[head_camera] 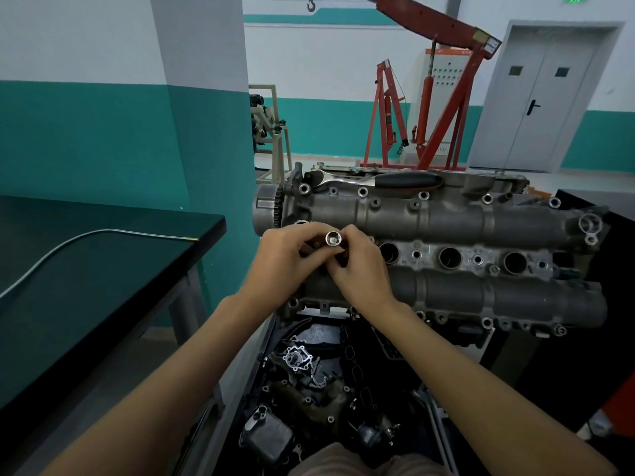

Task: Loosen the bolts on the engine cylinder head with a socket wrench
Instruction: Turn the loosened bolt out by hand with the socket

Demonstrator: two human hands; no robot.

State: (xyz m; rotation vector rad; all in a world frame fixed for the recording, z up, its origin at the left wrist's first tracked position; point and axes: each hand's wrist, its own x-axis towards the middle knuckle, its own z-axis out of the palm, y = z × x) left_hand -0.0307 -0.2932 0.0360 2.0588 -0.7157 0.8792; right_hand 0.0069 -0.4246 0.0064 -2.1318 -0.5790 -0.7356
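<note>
The grey engine cylinder head lies across the middle of the view, with several bolt holes and round plug wells along it. Over its left end, my left hand and my right hand meet, both pinching a small silver socket whose open end faces up. What the socket sits on is hidden under my fingers. A socket wrench with a chrome head and black handle lies along the far edge of the cylinder head, untouched.
A dark green table with a grey cable stands at the left. Below the head, a tray holds several loose engine parts. A red engine hoist and a grey double door stand behind.
</note>
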